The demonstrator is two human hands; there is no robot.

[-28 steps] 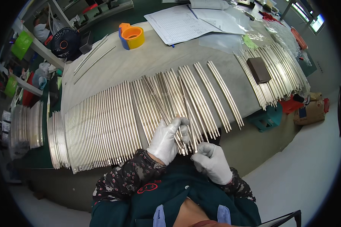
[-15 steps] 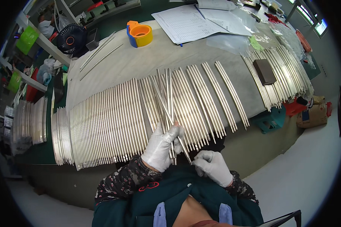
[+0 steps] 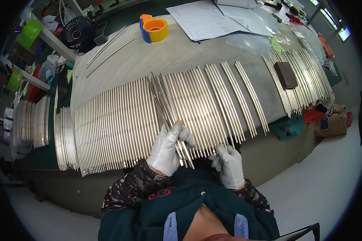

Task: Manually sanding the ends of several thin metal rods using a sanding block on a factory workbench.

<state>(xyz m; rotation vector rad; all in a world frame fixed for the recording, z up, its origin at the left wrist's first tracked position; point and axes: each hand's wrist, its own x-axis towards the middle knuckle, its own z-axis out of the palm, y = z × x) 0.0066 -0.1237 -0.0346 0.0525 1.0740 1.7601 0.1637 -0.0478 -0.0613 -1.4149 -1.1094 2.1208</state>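
In my white-gloved left hand (image 3: 165, 152) is a small bunch of slim silvery metal rods (image 3: 161, 100), slanting over the row beneath. Its fingers wrap round them close to their near ends. My right hand (image 3: 231, 168), also gloved, is closed at the near end of a metal rod (image 3: 218, 108) in the right part of the row; its fingertips pinch that end. A wide row of like rods (image 3: 112, 124) lies side by side along the table's near edge, the ends sticking out a little over it.
A dark block (image 3: 285, 75) rests on another rod batch (image 3: 307, 80) at the right. Behind lie an orange, yellow and blue tape dispenser (image 3: 155, 30), paper sheets (image 3: 207, 20), a few loose rods (image 3: 108, 56) and a small black fan (image 3: 78, 33). A teal stool (image 3: 287, 127) stands below the table's right side.
The rods in my left hand were crossed and fanned; now they lie closer together, tilted left. My right hand has moved right and up from beside them to the row's near ends.
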